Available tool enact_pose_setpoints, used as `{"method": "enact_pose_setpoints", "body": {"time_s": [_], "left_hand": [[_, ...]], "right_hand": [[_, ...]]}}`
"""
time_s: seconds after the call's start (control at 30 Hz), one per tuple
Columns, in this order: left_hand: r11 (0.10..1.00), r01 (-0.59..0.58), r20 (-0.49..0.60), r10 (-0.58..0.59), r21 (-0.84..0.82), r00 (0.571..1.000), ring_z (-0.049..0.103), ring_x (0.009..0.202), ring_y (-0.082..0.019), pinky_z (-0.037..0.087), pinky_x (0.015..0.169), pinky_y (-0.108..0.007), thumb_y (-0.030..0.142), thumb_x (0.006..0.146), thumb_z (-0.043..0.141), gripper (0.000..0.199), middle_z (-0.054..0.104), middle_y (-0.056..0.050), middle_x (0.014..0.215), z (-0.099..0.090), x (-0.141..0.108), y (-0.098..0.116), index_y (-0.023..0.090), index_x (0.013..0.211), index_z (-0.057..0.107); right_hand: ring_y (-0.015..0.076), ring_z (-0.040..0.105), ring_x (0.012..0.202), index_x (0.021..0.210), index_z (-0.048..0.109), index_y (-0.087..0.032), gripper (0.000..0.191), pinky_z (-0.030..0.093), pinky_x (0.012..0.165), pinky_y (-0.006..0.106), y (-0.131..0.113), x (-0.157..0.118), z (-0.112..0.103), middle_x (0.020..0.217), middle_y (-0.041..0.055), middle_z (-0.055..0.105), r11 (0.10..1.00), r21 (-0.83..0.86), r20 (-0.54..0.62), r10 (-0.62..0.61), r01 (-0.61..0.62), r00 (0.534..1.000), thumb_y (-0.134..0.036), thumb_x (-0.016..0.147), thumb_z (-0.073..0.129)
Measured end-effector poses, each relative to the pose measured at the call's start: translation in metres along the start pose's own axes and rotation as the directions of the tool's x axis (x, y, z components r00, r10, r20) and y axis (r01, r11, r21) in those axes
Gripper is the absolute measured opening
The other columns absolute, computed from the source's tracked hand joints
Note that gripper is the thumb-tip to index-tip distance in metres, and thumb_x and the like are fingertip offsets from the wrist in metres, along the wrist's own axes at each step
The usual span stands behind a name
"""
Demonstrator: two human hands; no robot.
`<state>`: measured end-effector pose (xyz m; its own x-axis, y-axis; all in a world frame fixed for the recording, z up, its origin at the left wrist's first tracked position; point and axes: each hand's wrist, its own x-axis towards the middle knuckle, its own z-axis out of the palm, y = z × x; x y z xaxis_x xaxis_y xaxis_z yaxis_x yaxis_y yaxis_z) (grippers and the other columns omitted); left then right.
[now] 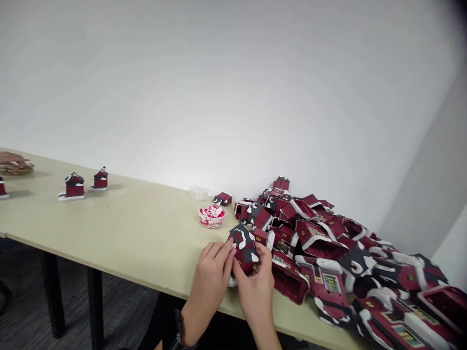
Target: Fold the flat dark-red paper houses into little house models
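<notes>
Near the table's front edge, a small toy house (243,245) with dark red walls and a dark roof with white snow patches is held between both hands. My left hand (212,272) presses its fingers together on the house's left side. From the right and below, my right hand (257,282) grips it with thumb and fingers. The house looks tilted, and its lower part is hidden by the fingers. Just beyond the hands, a clear round tub (211,217) holds many small red and white pieces.
A large pile of similar toy houses (321,238) covers the table's right side. A clear container (198,193) stands near the wall. Two upright houses, one (74,186) nearer, stand farther left. At the far left, another person's hand (12,158) is over a dish (16,169).
</notes>
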<state>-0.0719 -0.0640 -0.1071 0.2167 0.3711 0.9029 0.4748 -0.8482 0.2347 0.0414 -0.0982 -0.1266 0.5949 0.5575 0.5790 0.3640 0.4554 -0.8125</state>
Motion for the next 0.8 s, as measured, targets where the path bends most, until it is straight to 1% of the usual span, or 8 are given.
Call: {"method": "enact_pose_setpoints", "body": {"time_s": [0.13, 0.2, 0.3, 0.4, 0.5, 0.6, 0.7, 0.8], "left_hand": [[0.982, 0.012, -0.015, -0.015, -0.187, 1.0, 0.068, 0.096, -0.022, 0.06, 0.083, -0.036, 0.018, 0.103, 0.043, 0.036, 0.071, -0.011, 0.105, 0.002, -0.008, -0.003, 0.023, 0.128, 0.068], [0.956, 0.096, 0.019, -0.095, -0.278, 0.995, 0.069, 0.092, -0.021, 0.059, 0.08, -0.034, 0.02, 0.101, 0.048, 0.029, 0.071, -0.009, 0.101, -0.001, -0.006, -0.003, 0.022, 0.117, 0.072], [0.888, 0.255, 0.147, -0.214, -0.383, 0.966, 0.067, 0.084, -0.02, 0.057, 0.078, -0.032, 0.026, 0.094, 0.06, 0.014, 0.071, -0.007, 0.094, -0.009, 0.004, -0.005, 0.02, 0.098, 0.073], [0.781, 0.415, 0.231, -0.345, -0.467, 0.91, 0.065, 0.077, -0.018, 0.055, 0.074, -0.029, 0.032, 0.088, 0.066, 0.015, 0.07, -0.004, 0.085, -0.015, 0.015, -0.01, 0.018, 0.09, 0.07], [0.579, 0.598, 0.344, -0.495, -0.554, 0.798, 0.064, 0.073, -0.016, 0.052, 0.07, -0.027, 0.044, 0.082, 0.072, 0.029, 0.07, -0.004, 0.08, -0.016, 0.021, -0.018, 0.015, 0.088, 0.069], [0.421, 0.693, 0.47, -0.52, -0.586, 0.713, 0.063, 0.069, -0.016, 0.049, 0.067, -0.026, 0.051, 0.076, 0.078, 0.041, 0.068, -0.003, 0.074, -0.013, 0.022, -0.023, 0.014, 0.091, 0.069], [0.357, 0.714, 0.497, -0.532, -0.602, 0.685, 0.062, 0.067, -0.016, 0.047, 0.066, -0.025, 0.056, 0.07, 0.083, 0.051, 0.067, -0.002, 0.07, -0.007, 0.02, -0.028, 0.013, 0.092, 0.067], [0.333, 0.717, 0.501, -0.538, -0.612, 0.678, 0.06, 0.068, -0.015, 0.044, 0.066, -0.025, 0.059, 0.067, 0.084, 0.055, 0.068, -0.003, 0.073, -0.004, 0.018, -0.03, 0.012, 0.089, 0.067]], "right_hand": [[0.0287, 0.065, 0.106, 0.128, 0.051, -0.023, 0.063, 0.052, 0.094, 0.042, 0.001, 0.0, 0.0, 0.125, 0.0116, 0.064, 1.0, 0.009, 0.005, 0.008, -0.008, 1.0, -0.049, 0.077, 0.076], [0.0287, 0.066, 0.104, 0.128, 0.052, -0.023, 0.063, 0.053, 0.092, 0.042, 0.0, 0.0, -0.001, 0.125, 0.0115, 0.065, 0.999, 0.022, 0.01, 0.025, -0.026, 1.0, -0.049, 0.076, 0.077], [0.0277, 0.066, 0.103, 0.128, 0.053, -0.022, 0.062, 0.053, 0.092, 0.04, -0.001, 0.0, -0.001, 0.123, 0.0112, 0.067, 0.998, 0.051, -0.001, 0.038, -0.038, 0.999, -0.047, 0.076, 0.078], [0.0269, 0.067, 0.101, 0.128, 0.055, -0.021, 0.064, 0.054, 0.09, 0.039, -0.001, 0.0, 0.0, 0.119, 0.0106, 0.07, 0.995, 0.093, -0.007, 0.036, -0.035, 0.999, -0.045, 0.074, 0.081], [0.027, 0.067, 0.1, 0.128, 0.056, -0.021, 0.065, 0.055, 0.088, 0.038, 0.001, 0.001, 0.001, 0.118, 0.0105, 0.07, 0.993, 0.109, 0.006, 0.038, -0.038, 0.999, -0.045, 0.073, 0.083], [0.0279, 0.066, 0.104, 0.128, 0.056, -0.022, 0.065, 0.055, 0.09, 0.039, 0.004, 0.001, 0.001, 0.121, 0.011, 0.069, 0.996, 0.081, 0.013, 0.019, -0.02, 1.0, -0.043, 0.073, 0.083], [0.029, 0.066, 0.107, 0.129, 0.056, -0.022, 0.066, 0.054, 0.092, 0.041, 0.006, 0.0, 0.0, 0.123, 0.0114, 0.068, 0.999, 0.051, 0.023, 0.01, -0.011, 1.0, -0.043, 0.073, 0.082], [0.0298, 0.065, 0.11, 0.131, 0.054, -0.022, 0.067, 0.054, 0.095, 0.042, 0.007, -0.001, -0.001, 0.127, 0.0122, 0.066, 1.0, 0.029, 0.043, 0.004, -0.005, 0.999, -0.044, 0.073, 0.082]]}}
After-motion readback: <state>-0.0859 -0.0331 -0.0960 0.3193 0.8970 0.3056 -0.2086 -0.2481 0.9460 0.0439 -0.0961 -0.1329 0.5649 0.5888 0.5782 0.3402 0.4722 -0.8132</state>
